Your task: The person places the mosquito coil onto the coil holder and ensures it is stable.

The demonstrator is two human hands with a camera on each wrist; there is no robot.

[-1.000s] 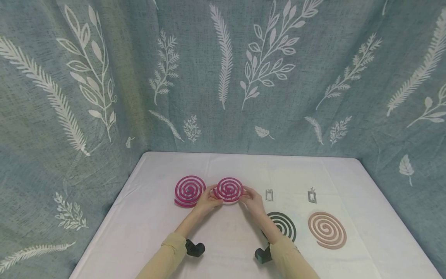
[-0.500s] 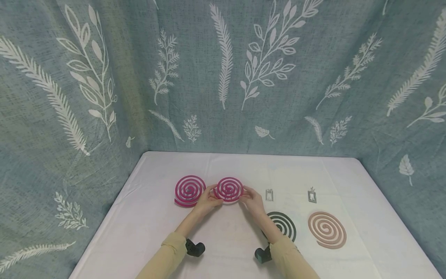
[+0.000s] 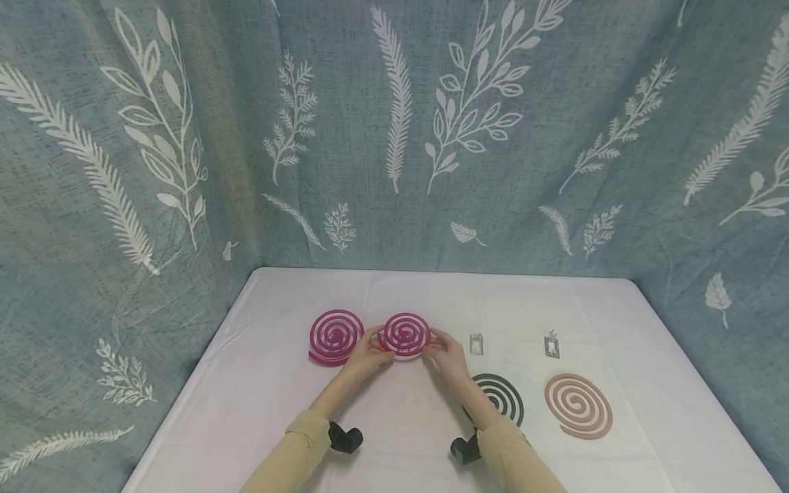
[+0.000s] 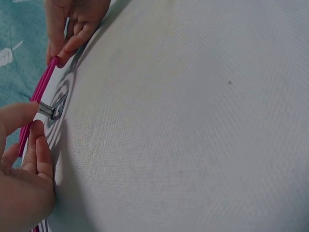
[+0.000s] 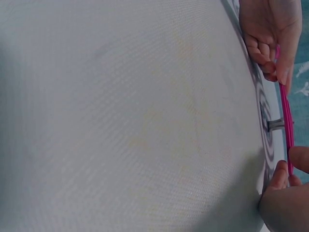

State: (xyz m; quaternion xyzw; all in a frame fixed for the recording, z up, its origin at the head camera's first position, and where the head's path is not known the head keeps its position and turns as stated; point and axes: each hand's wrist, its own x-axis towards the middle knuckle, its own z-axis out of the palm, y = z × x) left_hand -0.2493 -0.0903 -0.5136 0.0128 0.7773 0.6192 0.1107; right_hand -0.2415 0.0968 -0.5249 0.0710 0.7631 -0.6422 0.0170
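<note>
A magenta mosquito coil (image 3: pixel 405 334) is pinched at opposite sides between thumbs and fingers, by my left hand (image 3: pixel 368 355) and my right hand (image 3: pixel 450 355). The coil is raised a little over the table, and its shadow falls beneath. Under its middle, a small metal coil stand (image 4: pixel 47 110) rises from the tabletop and meets the coil in the left wrist view. Just left of my left hand lies a second magenta coil (image 3: pixel 331 361), partly covered by that hand, with a grey piece at its centre. My right forearm passes over part of a dark green coil (image 3: pixel 520 405).
A brown coil (image 3: pixel 576 402) lies at the right of the white table (image 3: pixel 394 424). Behind the green and brown coils sit two flat metal stands, one nearer the middle (image 3: pixel 472 344) and one further right (image 3: pixel 548 348). A patterned teal curtain (image 3: pixel 345 137) hangs around the table.
</note>
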